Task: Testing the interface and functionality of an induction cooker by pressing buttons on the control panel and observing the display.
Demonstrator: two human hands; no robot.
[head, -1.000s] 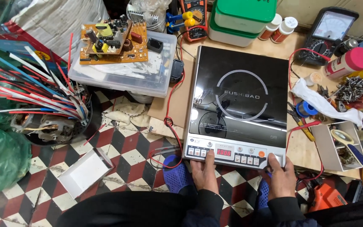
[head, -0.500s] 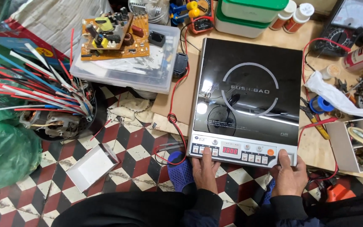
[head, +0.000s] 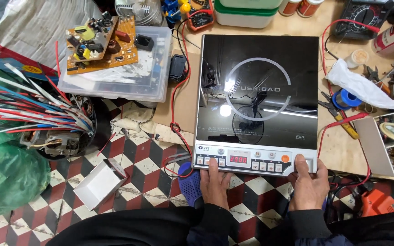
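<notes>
A cluttered table [head: 185,98] stands over a checkered floor [head: 147,177]. The cooker [head: 257,102] overhangs its near edge, display lit. Both hands press the control strip, left [head: 215,182] and right [head: 307,186], fingers flat, gripping nothing. A hard push could tip it off, or snag the red wire [head: 178,114].

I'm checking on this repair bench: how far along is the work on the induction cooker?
Done: the induction cooker looks closed up and powered, its red display lit. In hand: the left hand and right hand both rest at the control panel. Left: a loose circuit board and red test leads remain out.
</notes>
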